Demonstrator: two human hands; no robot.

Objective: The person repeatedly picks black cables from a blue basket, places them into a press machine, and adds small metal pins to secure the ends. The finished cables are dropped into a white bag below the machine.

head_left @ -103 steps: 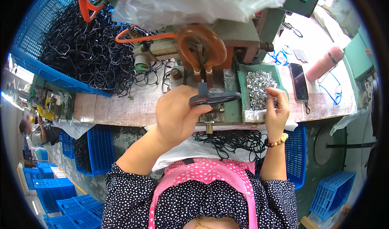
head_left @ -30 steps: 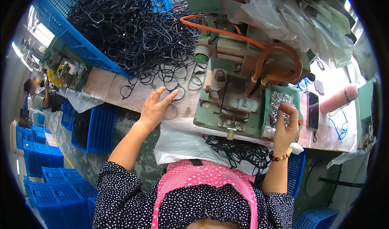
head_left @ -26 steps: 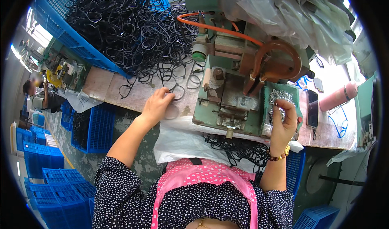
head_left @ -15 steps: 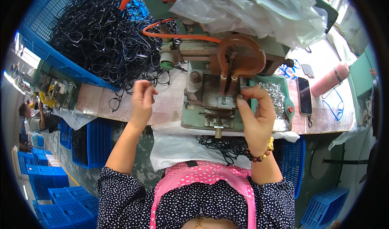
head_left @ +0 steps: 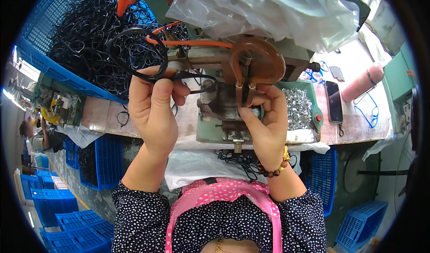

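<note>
My left hand [head_left: 154,114] is closed on a black eyeglass frame [head_left: 181,75], held up at the left of a small bench machine. The frame's two lens rims stand open to either side of my fingers, without lenses. My right hand [head_left: 271,123] reaches to the machine's work spot, thumb and forefinger pinched just below a thick copper-coloured loop [head_left: 281,69]. Whatever those fingertips hold is too small or hidden to make out. Under them sits the metal fixture [head_left: 237,126] on the machine's green base [head_left: 205,129].
A blue crate [head_left: 67,80] heaped with black frames stands at the left. Right of the machine lie a tray of small metal pieces [head_left: 298,107], a phone [head_left: 333,101] and a pink bottle [head_left: 363,82]. Plastic bags [head_left: 268,11] hang above; an orange hose [head_left: 192,43] crosses behind.
My left hand, empty before, now holds up a black eyeglass frame. My right hand has moved slightly left and up, its fingertips now under the copper loop.
</note>
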